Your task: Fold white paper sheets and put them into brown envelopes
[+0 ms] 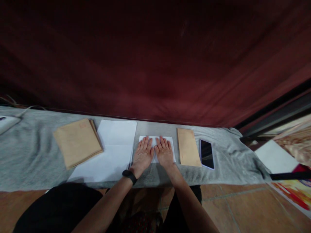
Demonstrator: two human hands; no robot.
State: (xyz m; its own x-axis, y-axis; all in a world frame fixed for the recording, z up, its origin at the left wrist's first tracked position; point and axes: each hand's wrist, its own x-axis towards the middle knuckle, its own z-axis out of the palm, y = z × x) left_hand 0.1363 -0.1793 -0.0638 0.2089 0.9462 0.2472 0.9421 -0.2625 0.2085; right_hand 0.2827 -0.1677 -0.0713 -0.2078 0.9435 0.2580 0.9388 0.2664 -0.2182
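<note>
Both palms lie flat on a small white sheet of paper [153,142], which looks folded, on the grey cloth [228,152]. My left hand [143,153] covers its left half, fingers stretched out and pointing away from me. Beside it, my right hand [164,152] presses on the right half with its fingers extended too. The thumbs nearly meet in the middle. Larger white sheets [116,158] with a crease across them lie just left of my left hand. To the right of my right hand rests a brown envelope [189,147].
A stack of brown envelopes [77,140] overlaps the white sheets at the left. A phone [206,154] lies right of the single envelope. At the far left edge is a white device [8,123] with a cable. A dark red panel [155,81] rises behind the cloth.
</note>
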